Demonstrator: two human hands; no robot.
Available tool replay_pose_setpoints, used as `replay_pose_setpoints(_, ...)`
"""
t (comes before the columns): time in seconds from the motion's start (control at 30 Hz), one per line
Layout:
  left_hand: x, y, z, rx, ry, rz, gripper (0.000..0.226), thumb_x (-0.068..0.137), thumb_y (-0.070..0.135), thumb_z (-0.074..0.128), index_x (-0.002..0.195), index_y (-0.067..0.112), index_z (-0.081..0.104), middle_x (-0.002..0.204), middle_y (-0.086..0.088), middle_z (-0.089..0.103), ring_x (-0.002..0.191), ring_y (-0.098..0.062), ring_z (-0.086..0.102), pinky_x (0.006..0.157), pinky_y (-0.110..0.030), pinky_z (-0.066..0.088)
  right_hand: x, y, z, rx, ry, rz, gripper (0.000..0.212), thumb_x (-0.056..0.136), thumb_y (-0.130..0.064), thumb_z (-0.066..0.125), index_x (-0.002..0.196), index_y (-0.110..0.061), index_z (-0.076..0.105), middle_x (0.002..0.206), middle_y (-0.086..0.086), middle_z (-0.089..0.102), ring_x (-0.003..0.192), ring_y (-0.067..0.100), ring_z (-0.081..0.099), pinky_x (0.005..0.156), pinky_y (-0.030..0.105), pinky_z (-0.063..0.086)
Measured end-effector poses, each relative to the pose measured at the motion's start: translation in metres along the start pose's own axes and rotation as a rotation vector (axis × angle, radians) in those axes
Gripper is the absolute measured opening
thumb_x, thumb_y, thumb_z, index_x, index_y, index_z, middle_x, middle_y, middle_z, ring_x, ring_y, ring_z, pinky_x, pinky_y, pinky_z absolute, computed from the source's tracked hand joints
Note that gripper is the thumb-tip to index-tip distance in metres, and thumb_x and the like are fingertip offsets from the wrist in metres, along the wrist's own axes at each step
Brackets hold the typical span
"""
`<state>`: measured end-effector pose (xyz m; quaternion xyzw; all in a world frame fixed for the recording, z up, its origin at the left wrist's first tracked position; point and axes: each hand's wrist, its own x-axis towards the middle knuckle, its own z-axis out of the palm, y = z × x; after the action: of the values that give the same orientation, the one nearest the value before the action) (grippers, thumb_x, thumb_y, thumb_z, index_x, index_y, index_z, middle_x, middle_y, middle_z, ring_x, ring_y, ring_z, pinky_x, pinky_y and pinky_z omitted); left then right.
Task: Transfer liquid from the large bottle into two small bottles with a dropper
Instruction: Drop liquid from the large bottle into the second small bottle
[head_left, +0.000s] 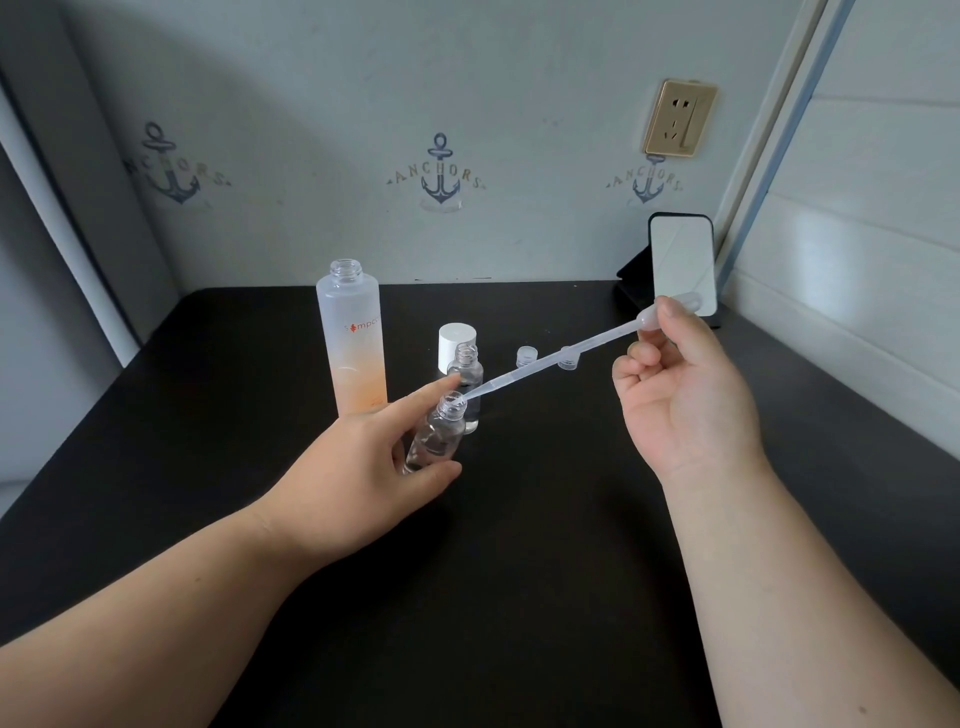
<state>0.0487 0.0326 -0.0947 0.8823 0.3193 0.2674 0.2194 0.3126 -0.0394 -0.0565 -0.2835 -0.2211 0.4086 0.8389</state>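
Pinching dropper (550, 361), right hand (680, 395); tip in small bottle (436, 434)

both hands (363, 467) (680, 395) raised, fingers curled, l & r forearms extended

My left hand (363, 467) covers the lower part of the tilted small bottle (436, 436), so I cannot tell whether its base touches the table (519, 571). The second small bottle (466, 370) hides part of the white cap (451, 345) behind it. The large bottle (353, 338) has its brand lettering cut off by its curve. Both my forearms run off the bottom edge of the frame.
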Motion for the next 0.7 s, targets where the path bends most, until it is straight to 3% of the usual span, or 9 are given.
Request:
replay_pose_setpoints(0.23,0.0002,-0.0007,-0.0001,-0.023,0.007,0.003,0.078,0.079,0.058,0.065,0.142,0.070,0.021,0.101,0.040,0.056,0.102,0.018,0.054,0.072,0.001,0.042,0.0003,-0.0001,-0.0014,-0.030,-0.027,-0.025,0.021,0.092,-0.011,0.068,0.073,-0.020,0.074,0.077,-0.003,0.067,0.055,0.007,0.048,0.057,0.018,0.041)
replay_pose_setpoints(0.43,0.0003,-0.0001,-0.0008,-0.026,0.005,0.010,0.076,0.079,0.058,0.065,0.141,0.069,0.024,0.097,0.045,0.054,0.101,0.020,0.054,0.073,0.003,0.041,0.0012,-0.0020,-0.0021,-0.062,-0.025,-0.046,0.024,0.094,-0.007,0.065,0.076,-0.019,0.073,0.076,-0.002,0.065,0.055,0.007,0.045,0.058,0.017,0.037)
replay_pose_setpoints(0.57,-0.0003,0.0021,-0.0022,-0.013,0.013,0.033,0.059,0.082,0.055,0.067,0.129,0.070,0.035,0.097,0.032,0.061,0.093,0.005,0.060,0.069,-0.006,0.046,0.0006,-0.0019,-0.0032,-0.074,-0.027,-0.053,0.023,0.093,-0.006,0.065,0.077,-0.019,0.075,0.077,-0.001,0.066,0.057,0.007,0.048,0.060,0.017,0.040)
replay_pose_setpoints(0.7,-0.0008,0.0018,-0.0017,-0.026,0.025,0.024,0.031,0.081,0.049,0.075,0.103,0.051,0.054,0.093,0.036,0.059,0.084,0.008,0.060,0.065,-0.003,0.042,-0.0001,0.0001,-0.0021,-0.028,0.006,-0.007,0.019,0.091,-0.009,0.068,0.076,-0.017,0.077,0.079,0.001,0.069,0.063,0.010,0.058,0.061,0.020,0.047)
